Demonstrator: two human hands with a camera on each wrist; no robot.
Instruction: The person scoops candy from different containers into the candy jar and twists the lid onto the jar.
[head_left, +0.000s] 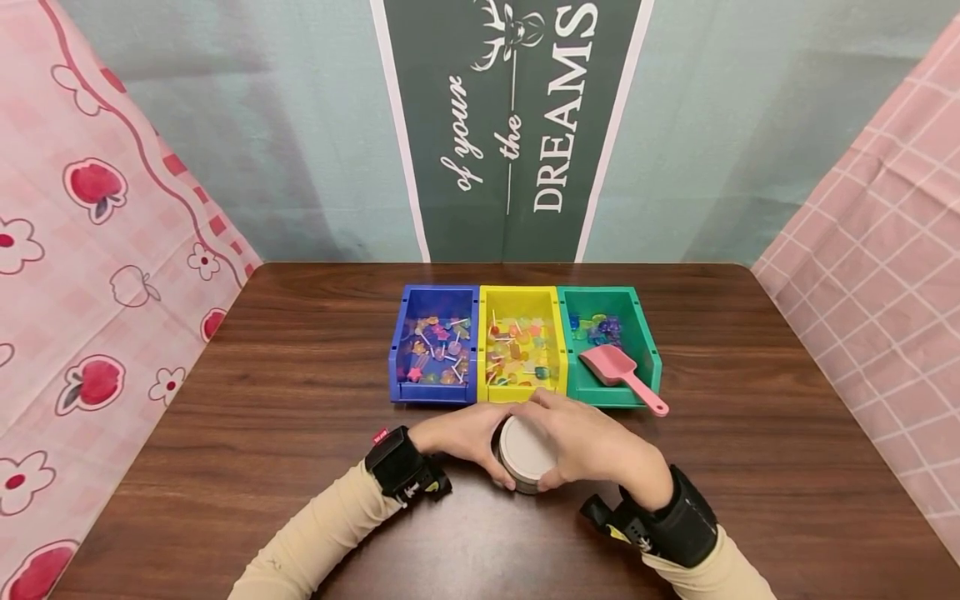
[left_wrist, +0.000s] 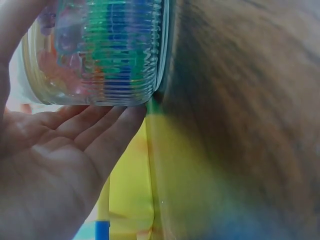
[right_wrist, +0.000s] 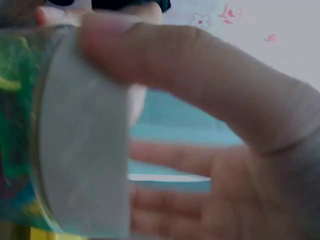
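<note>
A clear ribbed jar (left_wrist: 117,55) with colourful pieces inside stands on the table close in front of the bins. Its white lid (head_left: 527,450) is on top, facing up in the head view. My left hand (head_left: 472,435) holds the jar's side, thumb on the near side and fingers around the far side. From the right, my right hand (head_left: 596,440) grips the lid, with the thumb across its edge in the right wrist view.
Behind the hands stand a blue bin (head_left: 432,393), a yellow bin (head_left: 521,394) and a green bin (head_left: 649,354), joined in a row. Small colourful candy-like pieces lie in them. A pink scoop (head_left: 611,365) leans over the green bin's front edge. Brown tabletop (head_left: 300,358) surrounds them.
</note>
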